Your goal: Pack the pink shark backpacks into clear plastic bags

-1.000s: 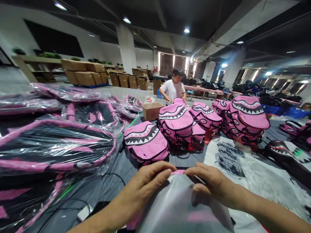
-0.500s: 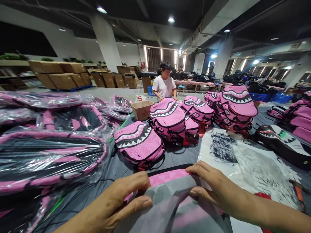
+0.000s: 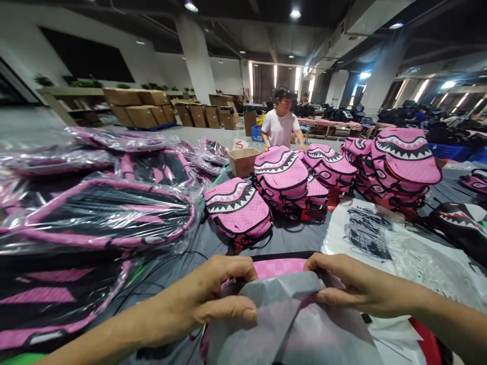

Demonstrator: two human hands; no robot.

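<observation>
Right in front of me stands a pink checked backpack [image 3: 279,266] with a black trim edge, its near side mostly behind a translucent whitish sheet [image 3: 292,324]. My left hand [image 3: 224,291] grips the sheet's upper left edge, thumb on the near face and fingers curled over the top. On the other side my right hand [image 3: 350,284] pinches the sheet's upper right edge the same way. The fingertips of both hands are tucked behind the sheet, against the backpack's upper part, and are partly hidden.
Pink shark-mouth backpacks [image 3: 238,208] are piled ahead. Plastic-wrapped backpacks [image 3: 110,213] lie stacked at left. White printed bags [image 3: 365,233] and a black shark-mouth bag [image 3: 456,228] lie at right. A co-worker [image 3: 281,126] stands across the table, near a cardboard box [image 3: 243,163].
The view has swung left, so the surroundings sit further right. Both hands keep their grip on the sheet's upper edge, with the left hand's fingers slightly more curled over it.
</observation>
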